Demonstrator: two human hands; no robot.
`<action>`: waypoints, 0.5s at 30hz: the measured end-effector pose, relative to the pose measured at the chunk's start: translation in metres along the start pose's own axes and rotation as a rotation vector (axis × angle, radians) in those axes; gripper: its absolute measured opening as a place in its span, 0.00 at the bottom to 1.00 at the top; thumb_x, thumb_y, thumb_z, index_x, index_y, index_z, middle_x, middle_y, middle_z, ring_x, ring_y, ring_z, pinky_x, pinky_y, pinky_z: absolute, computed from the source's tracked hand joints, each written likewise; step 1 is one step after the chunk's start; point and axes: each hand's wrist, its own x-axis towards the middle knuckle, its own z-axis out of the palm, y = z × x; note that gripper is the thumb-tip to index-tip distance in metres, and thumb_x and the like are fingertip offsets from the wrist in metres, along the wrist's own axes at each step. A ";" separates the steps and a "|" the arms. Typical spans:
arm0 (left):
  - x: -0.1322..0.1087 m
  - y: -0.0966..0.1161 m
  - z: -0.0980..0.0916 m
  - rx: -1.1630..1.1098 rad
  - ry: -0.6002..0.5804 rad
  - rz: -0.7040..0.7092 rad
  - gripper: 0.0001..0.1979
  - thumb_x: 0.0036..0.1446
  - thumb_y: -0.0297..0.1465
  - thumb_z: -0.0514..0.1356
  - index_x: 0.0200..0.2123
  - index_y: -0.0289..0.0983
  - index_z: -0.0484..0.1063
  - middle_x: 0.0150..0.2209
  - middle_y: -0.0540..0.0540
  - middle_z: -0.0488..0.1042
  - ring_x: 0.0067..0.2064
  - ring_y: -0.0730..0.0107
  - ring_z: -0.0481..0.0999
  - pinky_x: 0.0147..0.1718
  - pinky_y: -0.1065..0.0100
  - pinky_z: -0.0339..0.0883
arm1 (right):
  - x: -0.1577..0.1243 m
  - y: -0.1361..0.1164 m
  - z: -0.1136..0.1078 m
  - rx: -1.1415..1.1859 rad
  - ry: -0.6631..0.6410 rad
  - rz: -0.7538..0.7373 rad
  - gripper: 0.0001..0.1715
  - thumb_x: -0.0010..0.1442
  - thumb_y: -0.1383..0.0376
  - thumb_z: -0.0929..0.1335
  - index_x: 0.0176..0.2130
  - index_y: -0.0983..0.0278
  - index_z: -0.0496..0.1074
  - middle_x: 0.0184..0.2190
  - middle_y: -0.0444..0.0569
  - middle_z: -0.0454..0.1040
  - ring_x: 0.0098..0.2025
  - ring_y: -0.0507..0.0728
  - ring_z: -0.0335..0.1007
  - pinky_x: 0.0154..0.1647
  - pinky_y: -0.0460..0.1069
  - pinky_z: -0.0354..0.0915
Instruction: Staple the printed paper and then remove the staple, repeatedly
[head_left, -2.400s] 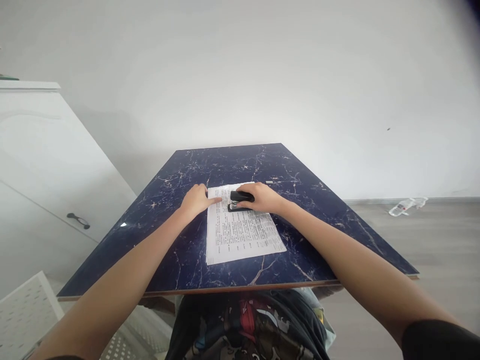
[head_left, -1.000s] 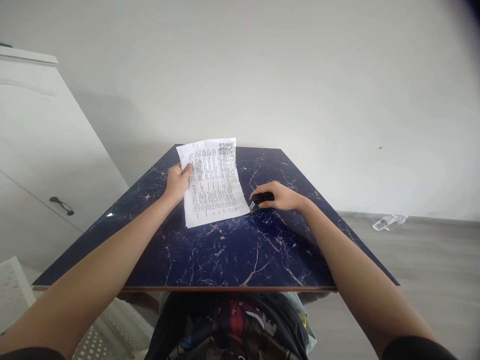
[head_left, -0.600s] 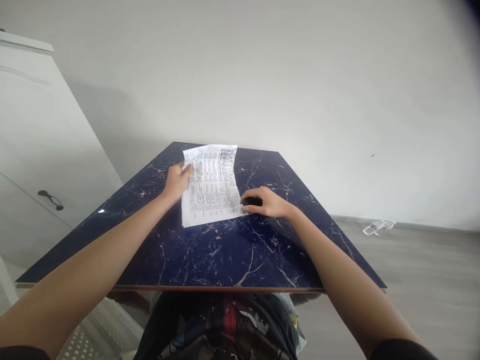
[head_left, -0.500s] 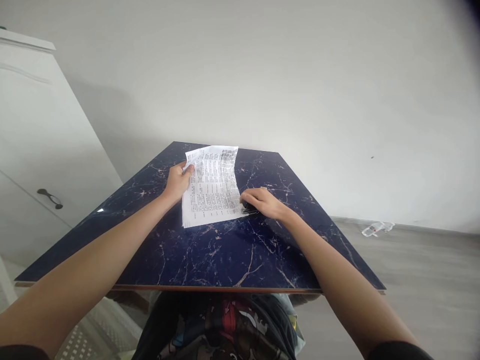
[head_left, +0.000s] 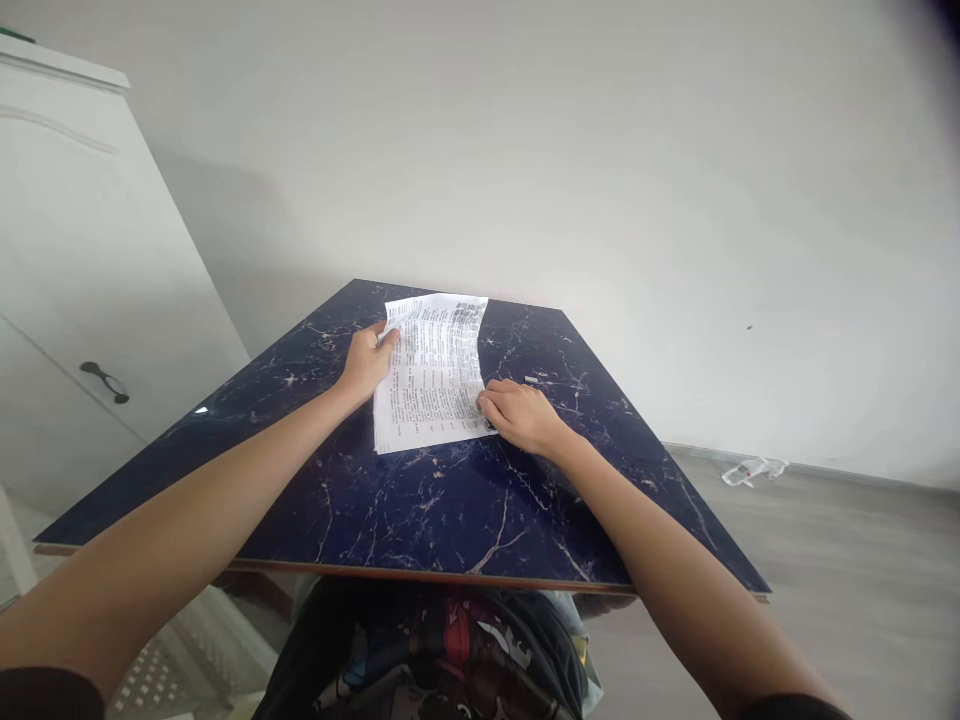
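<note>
Printed sheets of paper (head_left: 435,375), slightly curled, lie at an angle on the dark blue marbled table (head_left: 420,510). My left hand (head_left: 371,355) pinches their left edge, thumb on top. At the lower right corner of the sheets, my right hand (head_left: 521,412) is closed over a small black stapler (head_left: 491,426). The hand hides nearly all of the stapler; only a dark bit shows by the paper's edge. Just beyond the right hand lies a small pale strip (head_left: 531,379), too small to make out clearly.
A white cabinet (head_left: 90,250) with a dark handle (head_left: 105,382) stands on the left. Behind the table rises a plain wall (head_left: 525,150). On the floor to the right lies a crumpled clear plastic wrapper (head_left: 754,470). The table's front edge is close to my body.
The papers and my left hand appear slightly further right. My right hand has come down lower over the stapler, covering more of it. The pale strip behind it shows more fully.
</note>
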 end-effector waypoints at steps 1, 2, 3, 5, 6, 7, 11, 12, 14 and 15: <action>0.000 0.001 0.000 0.003 0.002 0.000 0.16 0.66 0.36 0.58 0.50 0.37 0.81 0.47 0.40 0.83 0.46 0.56 0.83 0.48 0.59 0.74 | 0.000 -0.001 0.000 -0.022 0.000 -0.004 0.27 0.77 0.58 0.52 0.40 0.61 0.74 0.38 0.49 0.75 0.42 0.57 0.69 0.41 0.51 0.58; 0.000 0.001 0.000 0.005 0.004 0.001 0.16 0.66 0.36 0.58 0.50 0.37 0.80 0.47 0.40 0.83 0.46 0.57 0.83 0.48 0.59 0.74 | 0.000 -0.002 0.001 -0.041 -0.001 -0.003 0.27 0.77 0.59 0.52 0.40 0.61 0.74 0.38 0.49 0.75 0.42 0.57 0.69 0.40 0.51 0.58; -0.001 0.002 0.000 0.006 0.004 0.004 0.16 0.66 0.36 0.58 0.50 0.36 0.80 0.46 0.40 0.83 0.46 0.57 0.83 0.48 0.60 0.74 | 0.000 -0.003 0.002 -0.063 -0.002 0.001 0.26 0.77 0.59 0.53 0.40 0.61 0.74 0.38 0.49 0.75 0.42 0.58 0.69 0.40 0.51 0.57; -0.001 0.003 0.000 0.010 -0.005 0.007 0.15 0.66 0.36 0.58 0.49 0.36 0.80 0.45 0.40 0.84 0.45 0.57 0.83 0.47 0.61 0.74 | 0.000 -0.005 0.005 -0.119 0.004 0.018 0.25 0.76 0.60 0.53 0.40 0.62 0.74 0.39 0.51 0.75 0.42 0.59 0.69 0.40 0.52 0.57; -0.002 0.003 0.000 0.010 -0.011 0.004 0.16 0.66 0.36 0.58 0.48 0.36 0.81 0.44 0.40 0.84 0.45 0.57 0.83 0.46 0.61 0.75 | 0.000 -0.007 0.007 -0.150 0.009 0.025 0.25 0.76 0.60 0.54 0.40 0.62 0.74 0.39 0.52 0.75 0.43 0.60 0.69 0.41 0.53 0.57; -0.002 0.003 0.001 0.008 -0.015 -0.002 0.16 0.66 0.36 0.58 0.48 0.35 0.81 0.43 0.40 0.84 0.44 0.57 0.83 0.46 0.61 0.75 | 0.001 -0.009 0.010 -0.178 0.008 0.023 0.24 0.76 0.59 0.54 0.41 0.63 0.74 0.39 0.54 0.76 0.43 0.61 0.69 0.41 0.53 0.57; -0.003 0.004 0.002 -0.013 -0.013 -0.016 0.17 0.66 0.37 0.58 0.49 0.35 0.80 0.43 0.39 0.84 0.43 0.56 0.83 0.44 0.61 0.75 | 0.003 -0.017 0.019 -0.246 -0.028 0.007 0.23 0.75 0.58 0.55 0.42 0.65 0.74 0.41 0.59 0.76 0.42 0.64 0.70 0.42 0.56 0.58; -0.002 0.004 0.002 -0.010 -0.013 -0.014 0.17 0.66 0.37 0.58 0.49 0.35 0.80 0.43 0.40 0.84 0.43 0.56 0.83 0.45 0.60 0.75 | 0.004 -0.018 0.019 -0.250 -0.036 0.010 0.23 0.75 0.58 0.55 0.42 0.65 0.74 0.40 0.59 0.76 0.41 0.63 0.71 0.42 0.56 0.58; -0.001 0.002 0.002 0.012 -0.014 -0.011 0.17 0.66 0.37 0.58 0.49 0.35 0.80 0.44 0.40 0.84 0.43 0.56 0.83 0.45 0.60 0.75 | 0.004 -0.016 0.014 -0.204 -0.046 0.014 0.24 0.75 0.57 0.55 0.41 0.64 0.73 0.39 0.58 0.77 0.40 0.63 0.71 0.41 0.55 0.59; 0.000 0.001 0.001 0.031 -0.017 -0.013 0.17 0.65 0.37 0.57 0.50 0.35 0.80 0.45 0.40 0.84 0.44 0.55 0.83 0.46 0.60 0.75 | 0.003 -0.013 0.009 -0.132 -0.054 0.009 0.24 0.75 0.56 0.55 0.41 0.64 0.73 0.39 0.57 0.77 0.40 0.62 0.71 0.40 0.54 0.59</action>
